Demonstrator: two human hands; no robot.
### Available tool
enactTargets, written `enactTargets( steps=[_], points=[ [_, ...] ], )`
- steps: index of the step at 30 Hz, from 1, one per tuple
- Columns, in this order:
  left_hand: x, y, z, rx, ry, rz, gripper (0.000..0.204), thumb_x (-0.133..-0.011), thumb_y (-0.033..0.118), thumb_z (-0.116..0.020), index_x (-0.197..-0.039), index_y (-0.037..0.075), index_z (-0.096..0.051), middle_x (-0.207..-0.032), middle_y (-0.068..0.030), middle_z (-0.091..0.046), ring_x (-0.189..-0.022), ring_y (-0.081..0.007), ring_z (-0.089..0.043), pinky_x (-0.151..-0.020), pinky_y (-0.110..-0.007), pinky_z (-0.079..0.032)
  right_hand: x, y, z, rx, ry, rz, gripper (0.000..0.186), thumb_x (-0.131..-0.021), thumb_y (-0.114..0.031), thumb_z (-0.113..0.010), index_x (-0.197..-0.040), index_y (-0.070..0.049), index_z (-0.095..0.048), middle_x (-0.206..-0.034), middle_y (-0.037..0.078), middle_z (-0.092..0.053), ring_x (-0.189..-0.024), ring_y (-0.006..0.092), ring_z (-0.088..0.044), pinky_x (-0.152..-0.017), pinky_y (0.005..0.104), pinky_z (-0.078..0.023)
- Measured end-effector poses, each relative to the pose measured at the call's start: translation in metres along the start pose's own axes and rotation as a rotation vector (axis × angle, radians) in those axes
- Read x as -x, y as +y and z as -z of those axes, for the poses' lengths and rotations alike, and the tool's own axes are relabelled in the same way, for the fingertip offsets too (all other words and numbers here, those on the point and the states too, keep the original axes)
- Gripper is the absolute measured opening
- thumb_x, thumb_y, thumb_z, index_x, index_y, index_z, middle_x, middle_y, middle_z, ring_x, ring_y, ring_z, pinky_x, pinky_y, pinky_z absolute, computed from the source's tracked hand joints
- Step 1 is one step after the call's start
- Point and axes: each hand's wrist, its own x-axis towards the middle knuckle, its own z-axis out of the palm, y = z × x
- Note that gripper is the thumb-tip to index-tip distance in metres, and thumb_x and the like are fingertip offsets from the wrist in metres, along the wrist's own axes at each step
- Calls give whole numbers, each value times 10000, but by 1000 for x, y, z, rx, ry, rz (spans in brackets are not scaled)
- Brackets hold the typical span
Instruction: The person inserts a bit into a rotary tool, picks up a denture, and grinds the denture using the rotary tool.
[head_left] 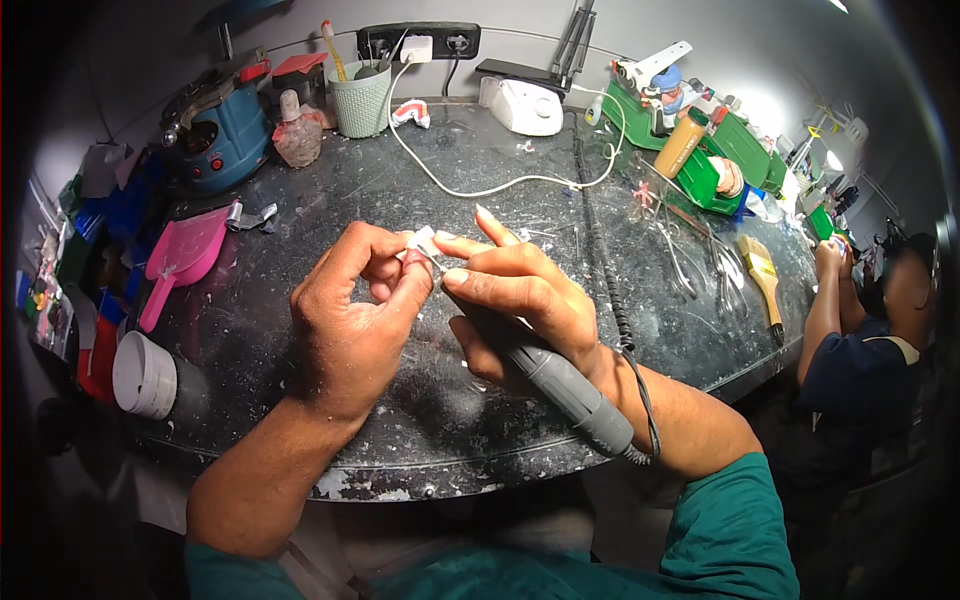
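Over the middle of the dark bench, my left hand (345,315) pinches a small white piece (422,241) between thumb and forefinger. My right hand (530,290) is wrapped round a grey rotary handpiece (560,385), gripped like a pen. Its thin tip points at the white piece, close to or touching it; I cannot tell which. Fingers of the right hand reach beside the piece, near my left fingertips. A coiled dark cord (610,280) leads from the handpiece's rear end and runs past my right wrist up the bench.
Left of my hands lie a pink dustpan (190,245) and a white tub (146,375). A blue machine (220,150), a pale green cup (358,105) and a white control box (530,108) stand behind. Pliers (680,260), a flat brush (762,275) and green bins (715,180) are right, near another person (865,360).
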Motion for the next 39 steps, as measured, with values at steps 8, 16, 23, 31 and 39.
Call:
enactTargets(
  steps=[8, 16, 23, 31, 39],
  points=[
    [0, 0, 1, 8, -2, 11, 111, -852, -11, -737, -930, 23, -666, -716, 9, -586, -674, -51, -523, -631, -231, -460, -1, -1, 1, 4, -21, 3, 590, -655, 5, -824, -1219, -62, -660, -1098, 122, -670, -1211, 345, -647, -1126, 606, -387],
    [1, -2, -2, 40, 10, 23, 109, -871, 6, -732, -885, 31, -627, -697, 13, -562, -667, -51, -513, -626, -236, -456, -2, -3, 1, -18, -52, 12, 553, -665, -22, -826, -1194, -59, -667, -1112, 119, -669, -1224, 352, -638, -1122, 614, -386],
    [2, -6, -5, 96, 12, 33, 118, -877, 7, -723, -869, 36, -609, -701, 6, -582, -664, -56, -539, -626, -243, -467, -2, -3, 0, 13, -32, 8, 586, -670, -10, -815, -1228, -56, -641, -1152, 142, -681, -1217, 332, -643, -1125, 600, -390],
    [3, -3, -6, 129, 11, 111, 110, -880, -9, -710, -868, 30, -607, -724, -6, -616, -686, -64, -593, -648, -250, -490, -4, -4, -1, 10, 7, -27, 532, -673, -5, -815, -1184, -52, -678, -1080, 97, -666, -1219, 332, -641, -1131, 600, -386],
    [3, -5, -6, 125, 13, 69, 129, -866, -15, -726, -879, 25, -604, -753, -18, -628, -710, -67, -616, -664, -251, -506, -3, -3, 0, -7, 1, -16, 555, -676, 2, -821, -1202, -43, -649, -1156, 131, -675, -1233, 325, -634, -1134, 599, -380]
  ],
)
